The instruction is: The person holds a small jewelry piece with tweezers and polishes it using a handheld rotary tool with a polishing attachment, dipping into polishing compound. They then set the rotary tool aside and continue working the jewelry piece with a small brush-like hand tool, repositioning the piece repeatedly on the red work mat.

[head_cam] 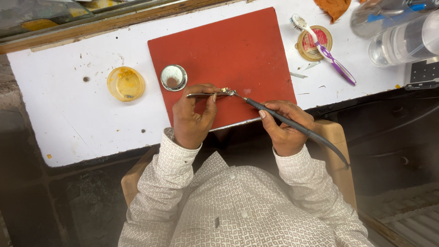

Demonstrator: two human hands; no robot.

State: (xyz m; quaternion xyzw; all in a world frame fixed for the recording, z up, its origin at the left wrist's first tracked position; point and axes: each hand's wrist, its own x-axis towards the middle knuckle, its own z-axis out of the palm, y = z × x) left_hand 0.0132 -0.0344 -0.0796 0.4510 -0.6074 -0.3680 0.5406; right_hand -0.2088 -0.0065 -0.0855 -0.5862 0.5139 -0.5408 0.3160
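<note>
My left hand (193,116) grips metal tweezers (206,94) that pinch a tiny gold-coloured piece (225,90) over a red mat (224,50). A thin dark torch pipe (274,115) with a hose trailing to the right is held in my right hand (286,126). Its tip (242,98) points at the small piece, almost touching it. Both hands hover at the mat's near edge, close together.
A small metal cup (173,77) stands at the mat's left edge, with a yellow-stained round dish (125,83) further left on the white bench (68,105). A purple toothbrush (324,50) lies across a round tin lid (314,43). Clear plastic bottles (402,39) lie top right.
</note>
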